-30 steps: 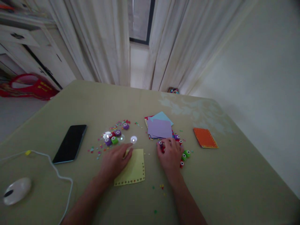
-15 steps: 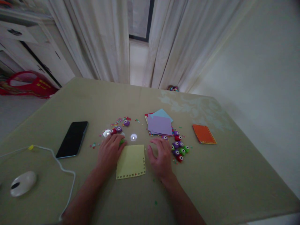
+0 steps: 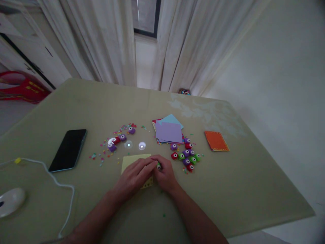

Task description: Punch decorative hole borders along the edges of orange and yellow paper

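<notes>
Both my hands meet over the right side of a pale yellow paper sheet [image 3: 132,159], which has small holes along its edge. My right hand [image 3: 166,174] curls round a small green paper punch [image 3: 158,166]; only part of its body and white end shows between the hands. Across the sheet lies my left hand [image 3: 134,174], fingers together, their tips closed against the punch and my right fingers. Much of the sheet is hidden beneath the hands. Several purple, red and green punches [image 3: 186,153] cluster to the right.
Coloured paper sheets [image 3: 169,132] are stacked behind the hands, an orange square [image 3: 217,141] farther right. More punches [image 3: 123,137], confetti [image 3: 100,159] and two clear discs [image 3: 142,146] lie left. A phone [image 3: 68,149], white cable [image 3: 59,184] and white mouse [image 3: 11,202] are at far left.
My left hand has moved right from the left punches, and my hands have come together on the green punch over the yellow sheet. The view has shifted slightly.
</notes>
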A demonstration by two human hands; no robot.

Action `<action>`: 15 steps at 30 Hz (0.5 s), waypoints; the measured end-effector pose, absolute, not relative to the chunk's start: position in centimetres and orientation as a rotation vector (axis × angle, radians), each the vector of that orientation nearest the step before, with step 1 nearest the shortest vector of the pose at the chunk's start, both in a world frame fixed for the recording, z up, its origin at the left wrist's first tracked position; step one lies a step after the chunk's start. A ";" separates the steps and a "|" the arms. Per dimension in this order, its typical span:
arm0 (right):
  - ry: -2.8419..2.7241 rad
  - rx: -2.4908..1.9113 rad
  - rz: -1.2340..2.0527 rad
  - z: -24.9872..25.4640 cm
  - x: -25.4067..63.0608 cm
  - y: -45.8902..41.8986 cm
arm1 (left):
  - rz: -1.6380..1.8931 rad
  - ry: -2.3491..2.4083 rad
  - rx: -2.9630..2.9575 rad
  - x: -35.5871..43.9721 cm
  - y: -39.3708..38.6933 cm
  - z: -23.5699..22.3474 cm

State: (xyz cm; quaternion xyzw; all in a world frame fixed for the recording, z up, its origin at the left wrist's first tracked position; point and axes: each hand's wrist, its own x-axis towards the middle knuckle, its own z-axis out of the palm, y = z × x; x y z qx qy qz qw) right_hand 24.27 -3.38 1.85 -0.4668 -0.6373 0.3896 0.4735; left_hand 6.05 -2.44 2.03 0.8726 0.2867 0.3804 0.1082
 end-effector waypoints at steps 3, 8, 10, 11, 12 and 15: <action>-1.554 -1.147 0.981 2.4 24.3 -3.3 | 1.142 0.905 2.554 6.1 -2.3 2.1; -1.428 -1.127 1.092 2.9 24.0 -3.8 | 1.163 1.091 2.434 5.7 -2.0 2.4; -1.434 -1.119 1.112 2.9 24.0 -4.1 | 1.137 1.127 2.383 5.7 -2.1 2.5; -1.460 -1.116 1.110 2.9 24.0 -4.2 | 1.116 1.131 2.355 5.7 -2.1 2.5; -1.493 -1.114 1.104 2.8 24.0 -4.3 | 1.088 1.130 2.323 5.8 -2.2 2.5; -1.562 -1.128 1.088 2.8 24.2 -4.4 | 1.040 1.135 2.217 6.0 -2.2 2.5</action>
